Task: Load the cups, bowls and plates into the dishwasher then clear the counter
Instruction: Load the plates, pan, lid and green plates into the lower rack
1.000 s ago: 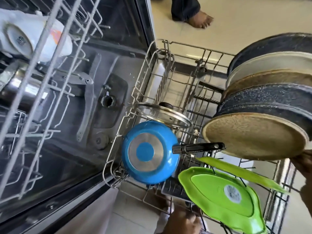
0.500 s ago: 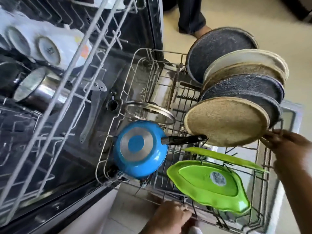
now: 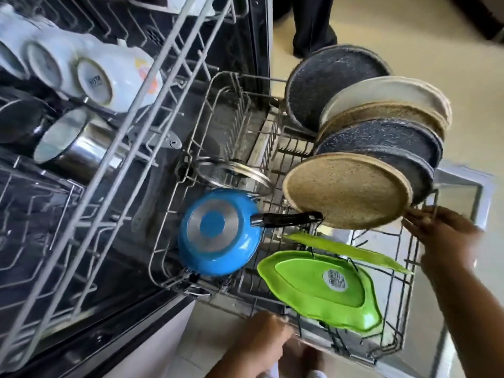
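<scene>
The lower rack (image 3: 409,271) is partly pulled out of the dishwasher. It holds several upright round plates (image 3: 346,189), tan, white and dark speckled. A blue pan (image 3: 218,233) lies bottom-up beside a glass lid (image 3: 234,173), and two green leaf-shaped plates (image 3: 319,285) stand near the front. My left hand (image 3: 261,347) grips the rack's near rim. My right hand (image 3: 441,236) holds the rack's front rim just beside the tan plate. The upper rack (image 3: 114,148) carries white cups (image 3: 109,77) and a steel cup (image 3: 73,143) on their sides.
A person's leg (image 3: 313,23) in dark trousers stands on the tiled floor beyond the rack. The open dishwasher door (image 3: 463,186) lies under the rack at the right. The tub's floor and spray arm (image 3: 152,186) show at the left.
My right hand has come onto the rack's front rim. The rack seems to have slid a little into the tub, and the view has pulled back, showing more cups.
</scene>
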